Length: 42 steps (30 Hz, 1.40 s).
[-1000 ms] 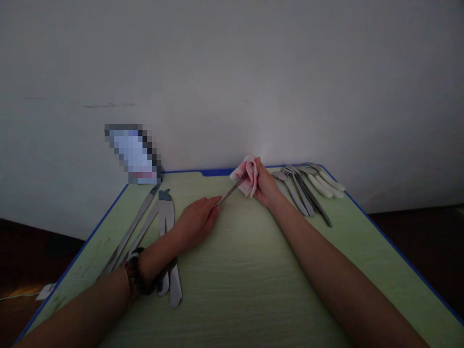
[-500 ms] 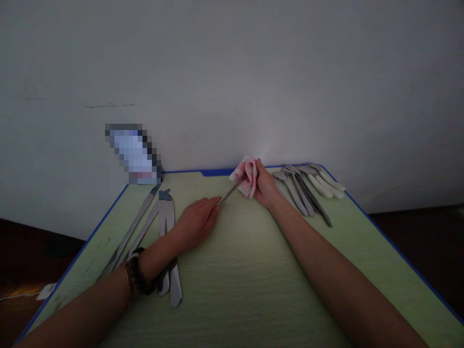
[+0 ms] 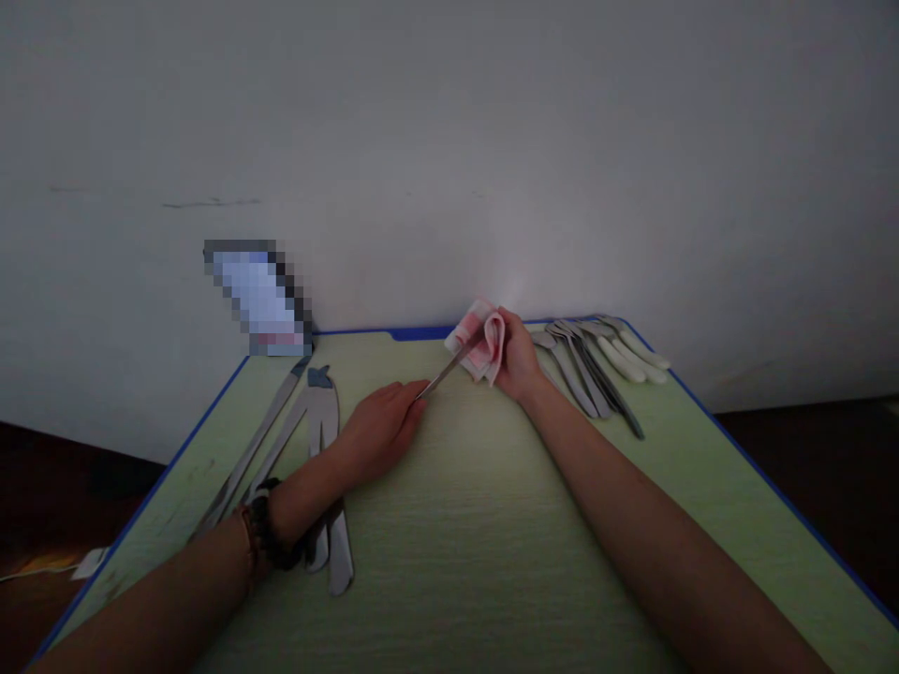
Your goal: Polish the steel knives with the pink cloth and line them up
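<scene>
My left hand (image 3: 383, 426) rests on the green table (image 3: 456, 534) with its fingers pinched round the handle end of a thin metal utensil (image 3: 445, 373). The utensil slants up to the right into a folded pink cloth (image 3: 480, 343). My right hand (image 3: 518, 359) is closed round that cloth, which wraps the utensil's far end near the table's back edge. A dark bead bracelet sits on my left wrist.
Several long metal utensils (image 3: 319, 440) lie at the left under my left forearm. A heap of spoons and white-handled cutlery (image 3: 596, 360) lies at the back right. A blurred-out object (image 3: 258, 295) leans on the white wall at the back left. The table has a blue rim.
My right hand and the pink cloth have shifted slightly along the utensil's far end. My left hand has stayed put.
</scene>
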Tool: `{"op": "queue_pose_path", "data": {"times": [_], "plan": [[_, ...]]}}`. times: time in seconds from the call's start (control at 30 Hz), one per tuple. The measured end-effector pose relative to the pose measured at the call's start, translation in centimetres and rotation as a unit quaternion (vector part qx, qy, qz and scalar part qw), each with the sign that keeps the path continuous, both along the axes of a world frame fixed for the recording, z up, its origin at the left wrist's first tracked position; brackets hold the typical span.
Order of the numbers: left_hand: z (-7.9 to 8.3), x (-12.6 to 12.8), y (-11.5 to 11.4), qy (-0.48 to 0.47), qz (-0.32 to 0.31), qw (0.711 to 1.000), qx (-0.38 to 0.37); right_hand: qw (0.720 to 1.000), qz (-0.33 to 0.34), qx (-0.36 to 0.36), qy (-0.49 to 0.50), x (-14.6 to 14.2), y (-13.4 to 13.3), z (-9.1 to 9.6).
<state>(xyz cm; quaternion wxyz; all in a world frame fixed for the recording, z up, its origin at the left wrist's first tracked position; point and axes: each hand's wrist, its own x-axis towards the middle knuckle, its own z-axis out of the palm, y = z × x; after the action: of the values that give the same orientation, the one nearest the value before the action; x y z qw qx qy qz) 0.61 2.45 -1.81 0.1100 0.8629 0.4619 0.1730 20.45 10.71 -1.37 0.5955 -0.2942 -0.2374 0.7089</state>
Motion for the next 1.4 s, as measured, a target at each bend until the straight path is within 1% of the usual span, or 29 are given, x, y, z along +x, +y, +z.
{"op": "queue_pose_path", "data": {"times": [0.13,0.23,0.43,0.63,0.8,0.97,1.27,1.4], "plan": [[0.0,-0.01,0.0,0.0,-0.003,1.0,-0.005,1.0,0.01,0.013,0.004,0.02,-0.2,0.32],[0.04,0.02,-0.01,0.003,0.0,1.0,-0.002,1.0,0.012,0.006,0.009,0.01,-0.24,0.4],[0.11,0.06,-0.05,0.005,0.001,1.0,-0.003,1.0,0.009,-0.003,0.016,0.03,0.11,-0.13],[0.22,0.06,-0.04,0.006,-0.001,1.0,-0.008,0.998,-0.033,-0.043,-0.018,-0.47,0.1,0.08],[0.13,0.04,-0.01,0.003,-0.002,1.0,-0.014,1.0,-0.021,0.012,-0.009,-0.76,-0.16,0.22],[0.1,0.04,-0.01,0.002,-0.005,1.0,-0.016,0.999,-0.012,0.044,-0.022,-0.6,-0.13,-0.15],[0.31,0.05,-0.05,-0.002,-0.011,1.0,-0.024,1.0,-0.023,0.003,-0.016,-0.65,0.25,-0.43],[0.36,0.1,-0.07,-0.001,-0.009,1.0,-0.022,1.0,-0.022,0.002,-0.011,-0.63,0.23,-0.4]]}}
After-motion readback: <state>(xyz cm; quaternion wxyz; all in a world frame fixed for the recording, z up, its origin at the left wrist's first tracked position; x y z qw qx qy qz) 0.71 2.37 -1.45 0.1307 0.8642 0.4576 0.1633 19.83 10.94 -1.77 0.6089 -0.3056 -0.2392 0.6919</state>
